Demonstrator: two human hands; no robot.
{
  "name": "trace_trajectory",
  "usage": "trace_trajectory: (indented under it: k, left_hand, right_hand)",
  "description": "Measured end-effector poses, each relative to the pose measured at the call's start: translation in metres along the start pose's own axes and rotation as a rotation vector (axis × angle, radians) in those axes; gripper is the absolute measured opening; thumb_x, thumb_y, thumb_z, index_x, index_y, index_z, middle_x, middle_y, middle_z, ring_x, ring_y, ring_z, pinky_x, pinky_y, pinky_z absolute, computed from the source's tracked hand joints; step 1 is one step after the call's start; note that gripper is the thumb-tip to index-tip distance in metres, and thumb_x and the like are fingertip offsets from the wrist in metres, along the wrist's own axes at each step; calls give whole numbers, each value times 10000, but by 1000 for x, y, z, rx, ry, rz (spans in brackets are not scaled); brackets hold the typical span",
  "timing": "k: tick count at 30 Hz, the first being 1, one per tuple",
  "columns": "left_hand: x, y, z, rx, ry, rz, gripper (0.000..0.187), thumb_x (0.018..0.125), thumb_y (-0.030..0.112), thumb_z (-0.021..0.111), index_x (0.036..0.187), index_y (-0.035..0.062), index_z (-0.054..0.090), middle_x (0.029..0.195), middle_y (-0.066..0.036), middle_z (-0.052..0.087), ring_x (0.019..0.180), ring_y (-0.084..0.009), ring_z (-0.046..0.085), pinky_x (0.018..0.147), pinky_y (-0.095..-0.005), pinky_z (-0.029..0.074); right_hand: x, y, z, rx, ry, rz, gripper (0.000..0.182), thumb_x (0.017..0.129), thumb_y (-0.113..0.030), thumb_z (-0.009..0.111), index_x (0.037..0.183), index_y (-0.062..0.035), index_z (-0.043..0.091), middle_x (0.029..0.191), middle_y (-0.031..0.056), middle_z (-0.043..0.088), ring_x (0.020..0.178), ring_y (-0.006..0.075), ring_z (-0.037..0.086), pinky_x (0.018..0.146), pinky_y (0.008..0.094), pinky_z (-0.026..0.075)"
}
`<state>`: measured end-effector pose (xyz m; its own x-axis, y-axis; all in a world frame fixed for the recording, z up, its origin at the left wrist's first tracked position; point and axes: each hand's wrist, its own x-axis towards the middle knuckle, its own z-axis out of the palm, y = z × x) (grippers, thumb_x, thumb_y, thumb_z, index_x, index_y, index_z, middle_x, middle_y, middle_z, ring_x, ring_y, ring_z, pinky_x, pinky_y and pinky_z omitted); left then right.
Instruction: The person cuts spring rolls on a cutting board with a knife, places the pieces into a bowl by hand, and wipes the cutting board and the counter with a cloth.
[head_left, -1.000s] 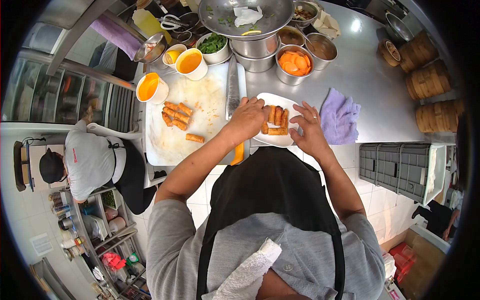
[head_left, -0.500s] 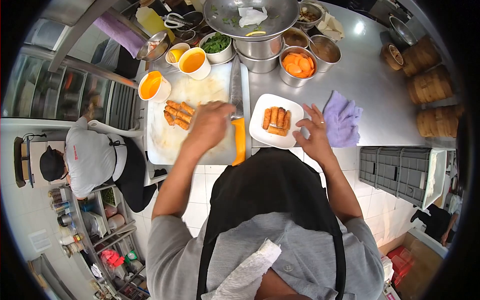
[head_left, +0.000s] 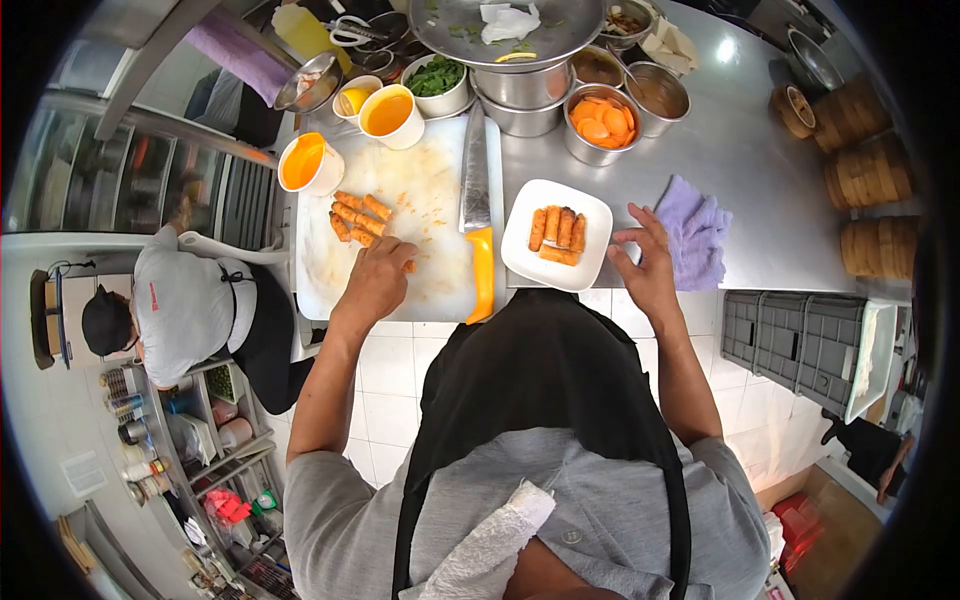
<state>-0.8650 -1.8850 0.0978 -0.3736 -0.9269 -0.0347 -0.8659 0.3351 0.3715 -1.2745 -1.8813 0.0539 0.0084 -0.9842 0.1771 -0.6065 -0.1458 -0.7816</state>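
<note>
- Writing: red print on co-worker's grey shirt (head_left: 205, 300), too small to read. White sheet (head_left: 83, 474) on the wall, lower left, its text likewise unreadable.
- Left hand (head_left: 380, 280): over the cutting board, fingers bent down around a single roll (head_left: 409, 266), one end poking out at the fingertips. Cannot tell if it is pinched or just touched.
- Right hand (head_left: 648, 260): thumb and forefinger spread, narrow gap, just beside the plate's right edge; contact with rim unclear. Purple cloth right behind it.
- Plate (head_left: 555, 192): white, glossy, square with rounded corners, on the counter between the hands.
- Plated rolls (head_left: 551, 226): brown, crisp-looking cylinders; four side by side, one crosswise below them.
- Piled rolls (head_left: 362, 212): same fried surface, heaped on the board just beyond left hand.
- Cutting board (head_left: 435, 290): white, flat, stained, orange crumbs scattered.
- Knife (head_left: 476, 185): broad metal blade, smooth yellow handle, along board's right side.
- Purple cloth (head_left: 693, 235): fuzzy, crumpled.
- Counter (head_left: 760, 200): brushed-looking metal, shiny.
- Sauce tubs (head_left: 395, 134): two, white, round, orange contents.
- Metal bowl (head_left: 600, 150): round, filled with orange slices.
- Steamers (head_left: 872, 170): round, woven bamboo, right edge.
- Crates (head_left: 790, 340): grey, ribbed plastic.
</note>
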Motion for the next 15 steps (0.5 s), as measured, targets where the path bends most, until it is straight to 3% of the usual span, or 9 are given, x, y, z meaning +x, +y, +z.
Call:
trace_trajectory:
  k: [4,7,8,10,12,15]
  left_hand:
    - [1,0,1,49,-27,-10,290,776,-46,582,1059,0,631,984,-166,616,944,-339,597,834,-409,481]
    - [23,24,6,-348,52,-97,285,823,15,634,1107,6,614,995,-131,623,938,-259,612,837,-365,505]
    - [38,37,17,-541,81,-172,315,837,84,693,1134,22,607,1006,-97,632,952,-188,603,850,-317,511]
    - [73,74,32,-696,36,-180,332,817,89,709,1130,40,609,992,-67,643,922,-166,608,834,-308,515]
    - [108,97,65,-684,9,-180,326,813,115,708,1113,31,611,967,-91,645,872,-187,623,811,-322,521]
    - [139,122,95,-487,35,-188,318,817,142,700,1103,26,622,951,-122,641,810,-216,630,782,-327,525]
  right_hand:
    - [-3,-5,7,-22,7,-67,190,778,-97,738,946,-62,657,1423,162,474,1385,404,335,1110,484,312]
    - [-1,-10,12,-90,-26,-127,223,764,-104,743,961,-52,653,1445,172,435,1385,419,319,1108,492,311]
    - [-1,-12,16,-114,-40,-129,226,764,-107,743,962,-49,652,1449,175,428,1389,420,311,1109,492,307]
    - [1,-14,23,-127,-61,-136,230,767,-106,742,972,-57,650,1467,166,410,1399,414,297,1115,493,297]
    - [2,-11,29,-111,-71,-135,232,776,-99,738,990,-80,649,1495,143,386,1411,401,286,1124,493,285]
    - [2,-12,28,-114,-63,-168,237,770,-114,736,980,-43,651,1461,190,406,1398,423,289,1120,495,283]
